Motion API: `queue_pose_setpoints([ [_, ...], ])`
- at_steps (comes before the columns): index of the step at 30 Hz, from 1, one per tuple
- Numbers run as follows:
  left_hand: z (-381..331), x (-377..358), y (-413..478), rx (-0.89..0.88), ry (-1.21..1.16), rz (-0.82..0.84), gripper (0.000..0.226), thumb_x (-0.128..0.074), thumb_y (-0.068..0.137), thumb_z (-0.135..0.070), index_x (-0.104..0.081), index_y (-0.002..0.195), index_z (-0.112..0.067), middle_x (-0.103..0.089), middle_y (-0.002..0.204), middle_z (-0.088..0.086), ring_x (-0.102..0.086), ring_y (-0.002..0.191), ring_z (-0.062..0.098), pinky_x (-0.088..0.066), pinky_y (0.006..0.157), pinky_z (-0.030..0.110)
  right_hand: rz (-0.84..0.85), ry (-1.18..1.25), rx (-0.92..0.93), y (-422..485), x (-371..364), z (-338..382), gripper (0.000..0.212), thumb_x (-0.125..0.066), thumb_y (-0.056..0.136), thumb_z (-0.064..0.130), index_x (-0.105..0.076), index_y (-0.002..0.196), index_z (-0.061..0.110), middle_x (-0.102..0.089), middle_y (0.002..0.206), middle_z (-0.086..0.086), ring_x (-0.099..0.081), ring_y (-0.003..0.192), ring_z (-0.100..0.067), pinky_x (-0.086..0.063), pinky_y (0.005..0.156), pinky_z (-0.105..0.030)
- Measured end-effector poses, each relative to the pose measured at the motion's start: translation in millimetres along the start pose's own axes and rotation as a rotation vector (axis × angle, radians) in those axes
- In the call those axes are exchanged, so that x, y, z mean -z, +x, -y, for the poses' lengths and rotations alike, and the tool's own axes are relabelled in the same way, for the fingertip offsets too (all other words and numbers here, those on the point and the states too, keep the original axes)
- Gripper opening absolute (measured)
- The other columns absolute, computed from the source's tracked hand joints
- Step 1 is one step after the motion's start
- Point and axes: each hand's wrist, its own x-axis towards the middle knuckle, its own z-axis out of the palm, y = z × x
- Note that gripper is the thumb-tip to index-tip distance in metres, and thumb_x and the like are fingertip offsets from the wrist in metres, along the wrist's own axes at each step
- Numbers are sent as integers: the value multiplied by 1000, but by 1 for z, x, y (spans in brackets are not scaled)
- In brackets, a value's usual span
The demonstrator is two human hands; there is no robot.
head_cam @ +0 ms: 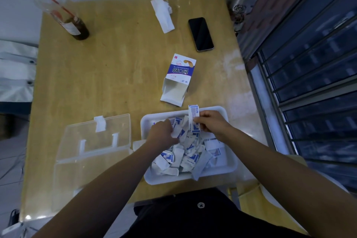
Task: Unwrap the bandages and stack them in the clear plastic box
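Observation:
A white tray (pixel 229 164) at the table's near right holds a heap of several white-and-blue bandage wrappers (pixel 185 152). My right hand (pixel 212 122) pinches a small stack of wrapped bandages (pixel 193 117) upright above the tray's far side. My left hand (pixel 162 135) reaches into the heap, fingers curled on a wrapper piece there. The clear plastic box (pixel 77 176) stands to the left of the tray with its lid (pixel 96 137) thrown open away from me. What lies inside the box I cannot make out.
An opened bandage carton (pixel 178 79) lies beyond the tray. A black phone (pixel 201 34) and a crumpled tissue (pixel 163 13) rest further back. A cup with a red straw (pixel 65 17) stands at the far left. A window grille runs along the right.

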Motion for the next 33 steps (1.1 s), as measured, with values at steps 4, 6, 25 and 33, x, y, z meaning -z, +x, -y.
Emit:
queue_pose_setpoints([
  [4, 5, 8, 0, 10, -58, -16, 11, -65, 76, -16, -63, 66, -11, -58, 65, 9, -55, 65, 20, -34, 55, 26, 22, -4, -32, 0, 0, 1, 14, -59, 92, 8, -64, 99, -3, -48, 61, -7, -42, 52, -13, -35, 47, -20],
  [6, 11, 16, -1, 48, -113, -67, 16, -62, 75, -13, -61, 59, -10, -51, 56, 7, -47, 56, 17, -29, 48, 23, 27, -6, -37, 0, -1, 3, 10, -58, 92, 9, -63, 97, 1, -48, 61, -7, -42, 52, -14, -34, 47, -21],
  [25, -14, -3, 8, 24, -40, -168, 24, -72, 78, -28, -66, 93, -10, -70, 91, 6, -67, 85, 24, -51, 66, 32, 80, 43, -117, -1, 4, -9, 4, -58, 90, 7, -56, 88, 5, -47, 63, -10, -42, 49, -15, -36, 42, -21],
  [33, -2, 7, 9, 63, -404, -198, 21, -76, 79, -22, -58, 69, -16, -56, 63, -6, -51, 58, 11, -33, 47, 13, 144, 65, -68, -6, 2, -4, 11, -62, 90, 7, -58, 79, 6, -49, 62, -6, -43, 52, -13, -37, 48, -20],
])
